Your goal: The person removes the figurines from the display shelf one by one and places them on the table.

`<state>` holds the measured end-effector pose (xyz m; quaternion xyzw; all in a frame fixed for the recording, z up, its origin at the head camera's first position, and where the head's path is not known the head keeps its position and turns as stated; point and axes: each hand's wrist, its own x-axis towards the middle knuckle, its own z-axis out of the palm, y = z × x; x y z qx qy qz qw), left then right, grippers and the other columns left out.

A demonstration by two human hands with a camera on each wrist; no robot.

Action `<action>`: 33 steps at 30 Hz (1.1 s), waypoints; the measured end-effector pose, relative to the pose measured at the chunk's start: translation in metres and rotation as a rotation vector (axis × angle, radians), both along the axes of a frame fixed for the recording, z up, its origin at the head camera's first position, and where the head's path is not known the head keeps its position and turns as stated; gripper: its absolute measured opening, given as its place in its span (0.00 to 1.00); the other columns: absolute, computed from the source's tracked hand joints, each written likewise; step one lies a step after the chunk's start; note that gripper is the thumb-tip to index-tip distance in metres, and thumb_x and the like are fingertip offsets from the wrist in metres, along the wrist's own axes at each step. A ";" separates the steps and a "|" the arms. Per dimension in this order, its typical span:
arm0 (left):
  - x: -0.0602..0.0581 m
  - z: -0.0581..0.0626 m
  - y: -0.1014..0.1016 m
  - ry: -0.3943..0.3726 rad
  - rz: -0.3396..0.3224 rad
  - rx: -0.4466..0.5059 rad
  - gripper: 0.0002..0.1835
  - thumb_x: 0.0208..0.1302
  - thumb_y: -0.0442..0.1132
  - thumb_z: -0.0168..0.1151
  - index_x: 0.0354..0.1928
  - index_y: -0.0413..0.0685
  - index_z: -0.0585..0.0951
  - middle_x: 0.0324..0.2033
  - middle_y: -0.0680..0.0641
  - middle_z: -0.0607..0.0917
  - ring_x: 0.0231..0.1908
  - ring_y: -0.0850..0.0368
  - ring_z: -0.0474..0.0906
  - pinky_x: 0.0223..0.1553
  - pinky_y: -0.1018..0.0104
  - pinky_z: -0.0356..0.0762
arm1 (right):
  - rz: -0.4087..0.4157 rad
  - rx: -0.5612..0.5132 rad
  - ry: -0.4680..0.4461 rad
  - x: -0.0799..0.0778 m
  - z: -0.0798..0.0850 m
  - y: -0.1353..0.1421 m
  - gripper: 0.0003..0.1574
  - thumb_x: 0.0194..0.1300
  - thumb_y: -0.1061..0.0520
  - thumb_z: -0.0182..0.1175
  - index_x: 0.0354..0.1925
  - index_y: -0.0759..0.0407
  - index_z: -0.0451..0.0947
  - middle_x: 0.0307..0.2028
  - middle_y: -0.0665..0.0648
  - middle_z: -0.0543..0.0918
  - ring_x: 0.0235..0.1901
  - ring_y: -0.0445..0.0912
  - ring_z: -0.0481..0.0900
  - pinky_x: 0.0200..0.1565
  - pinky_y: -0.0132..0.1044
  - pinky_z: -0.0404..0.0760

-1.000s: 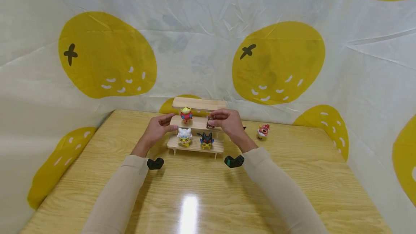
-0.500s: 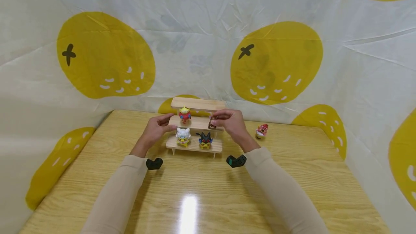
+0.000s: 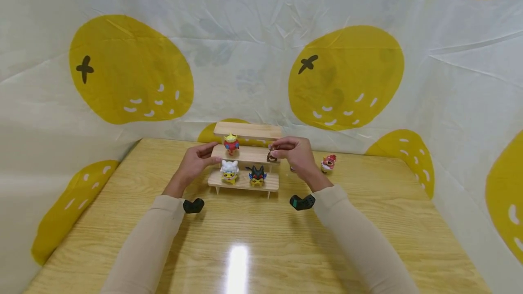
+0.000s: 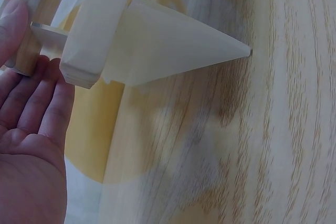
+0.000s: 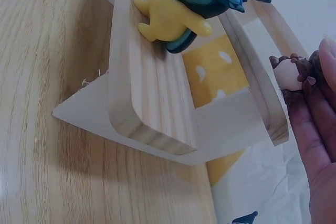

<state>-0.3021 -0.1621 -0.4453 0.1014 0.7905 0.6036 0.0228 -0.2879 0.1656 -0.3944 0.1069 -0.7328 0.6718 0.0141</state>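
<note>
A three-tier wooden display stand [image 3: 247, 129] stands on the table. My right hand [image 3: 297, 155] pinches a small brown figurine [image 5: 290, 73] with a pale belly at the right end of the middle shelf. At the left end of that shelf, my left hand [image 3: 194, 163] grips the board, thumb in front and fingers behind. A red figurine with a yellow-green top [image 3: 231, 143] occupies the middle shelf's left part. Below, on the lowest shelf, are a yellow figurine in a white hood [image 3: 229, 172] and another in a black, horned hood [image 3: 257, 176].
A red and white figurine [image 3: 328, 163] stands on the wooden table [image 3: 212, 239] to the right. Another small figure [image 3: 293, 169] is mostly hidden behind my right wrist. A white curtain with yellow fruit shapes [image 3: 241, 71] hangs close behind the stand.
My right hand has moved to the right along the middle shelf with the brown figurine, toward the shelf's end. My left hand keeps its grip on the left end.
</note>
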 end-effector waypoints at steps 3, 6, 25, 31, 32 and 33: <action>0.001 0.000 0.001 -0.006 -0.003 0.001 0.35 0.71 0.38 0.69 0.77 0.40 0.69 0.76 0.36 0.70 0.77 0.41 0.66 0.74 0.46 0.70 | -0.005 -0.003 0.001 0.001 0.000 0.003 0.16 0.63 0.70 0.71 0.49 0.75 0.85 0.35 0.47 0.93 0.37 0.40 0.92 0.42 0.32 0.91; 0.002 0.000 0.001 -0.011 0.000 -0.001 0.35 0.71 0.39 0.69 0.77 0.41 0.69 0.77 0.37 0.68 0.78 0.40 0.63 0.75 0.46 0.69 | -0.008 -0.001 0.001 0.002 0.000 0.005 0.16 0.63 0.70 0.72 0.49 0.74 0.85 0.37 0.49 0.93 0.38 0.40 0.92 0.43 0.33 0.91; 0.003 0.001 0.001 0.005 -0.014 0.002 0.36 0.71 0.39 0.69 0.77 0.39 0.68 0.77 0.34 0.67 0.77 0.38 0.64 0.74 0.45 0.70 | -0.053 0.053 -0.020 0.008 0.002 0.017 0.18 0.63 0.69 0.71 0.52 0.74 0.85 0.37 0.51 0.94 0.35 0.38 0.91 0.45 0.39 0.92; 0.004 0.001 0.001 -0.004 -0.008 -0.010 0.36 0.71 0.40 0.69 0.77 0.40 0.68 0.77 0.35 0.66 0.78 0.39 0.63 0.75 0.44 0.69 | -0.044 0.041 -0.035 0.012 0.001 0.023 0.19 0.64 0.70 0.70 0.54 0.75 0.83 0.37 0.52 0.94 0.35 0.39 0.91 0.47 0.41 0.92; 0.004 0.001 0.001 -0.004 -0.008 -0.012 0.36 0.72 0.40 0.69 0.77 0.40 0.68 0.77 0.35 0.66 0.78 0.39 0.63 0.75 0.45 0.69 | -0.041 0.039 -0.034 0.013 0.001 0.024 0.20 0.64 0.70 0.70 0.54 0.76 0.83 0.38 0.53 0.94 0.34 0.39 0.91 0.47 0.41 0.92; 0.004 0.001 0.001 -0.004 -0.008 -0.014 0.36 0.72 0.40 0.69 0.77 0.41 0.68 0.77 0.35 0.66 0.78 0.38 0.63 0.75 0.45 0.69 | -0.039 0.037 -0.031 0.013 0.001 0.024 0.20 0.64 0.70 0.70 0.54 0.76 0.83 0.38 0.53 0.94 0.34 0.39 0.91 0.47 0.41 0.92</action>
